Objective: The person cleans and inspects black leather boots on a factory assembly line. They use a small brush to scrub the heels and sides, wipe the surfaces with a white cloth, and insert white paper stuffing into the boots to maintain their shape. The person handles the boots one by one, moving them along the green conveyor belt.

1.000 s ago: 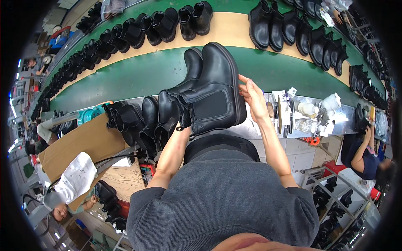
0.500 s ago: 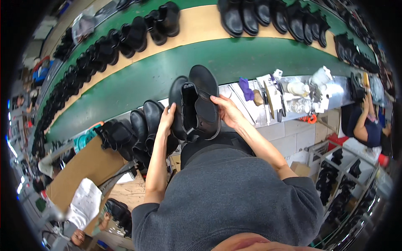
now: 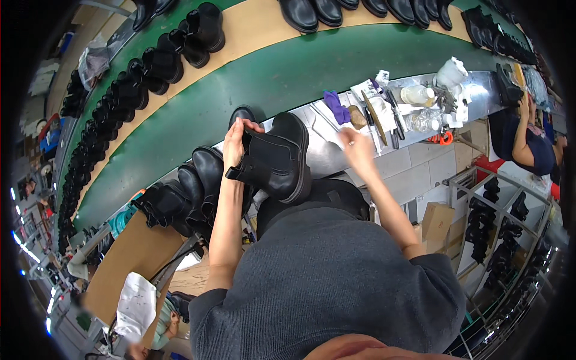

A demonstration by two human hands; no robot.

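Note:
My left hand (image 3: 235,147) is closed on the upper part of a black ankle boot (image 3: 273,161), which is tilted on its side with its dark sole toward the right. The toe of a second black boot (image 3: 244,113) shows just beyond my left fingers; whether that hand also grips it is hidden. My right hand (image 3: 359,153) is off the boots, at the near edge of the metal ledge (image 3: 327,150). Its fingers are smeared by motion. Nearest to it lie a purple cloth (image 3: 336,108), a brown block (image 3: 357,117) and a long flat tool (image 3: 375,114).
More black boots (image 3: 198,174) stand at my left. Beyond the green bench (image 3: 252,75), several rows of boots line a tan strip (image 3: 255,33). Bottles (image 3: 417,94) and pens (image 3: 396,111) sit right of the cloth. A co-worker's arm (image 3: 521,132) is at far right, beyond a metal rack (image 3: 474,180).
My right hand has let go of the boot and moved right toward the tools. In my left hand the boot has turned onto its side. The view has shifted slightly.

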